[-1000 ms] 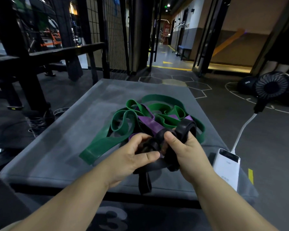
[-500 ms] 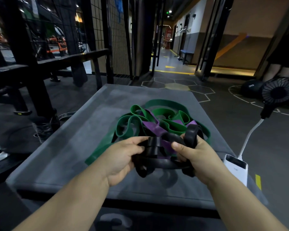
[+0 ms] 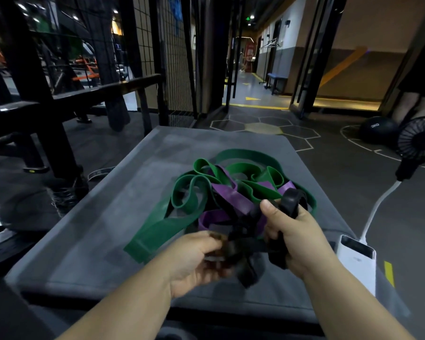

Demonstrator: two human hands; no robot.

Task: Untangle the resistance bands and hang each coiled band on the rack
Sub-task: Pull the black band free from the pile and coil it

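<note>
A tangle of bands lies on the grey padded box (image 3: 88,231). The wide green band (image 3: 162,229) loops through the pile and trails toward the front left. A purple band (image 3: 228,197) is woven through the green one. The black band (image 3: 290,204) sits at the pile's near side. My right hand (image 3: 297,236) grips the black band, thumb up against one of its loops. My left hand (image 3: 194,261), blurred by motion, holds the black band's lower strands near the box's front edge.
A white power bank (image 3: 356,263) with a white cable sits at the box's right edge. A black fan (image 3: 420,141) and a dark medicine ball (image 3: 375,130) are on the floor to the right. A black metal rack (image 3: 47,99) stands to the left.
My left hand has slid down and toward me along the black band, now blurred. The right hand has kept its grip and lifted one black loop slightly. The camera has tilted.
</note>
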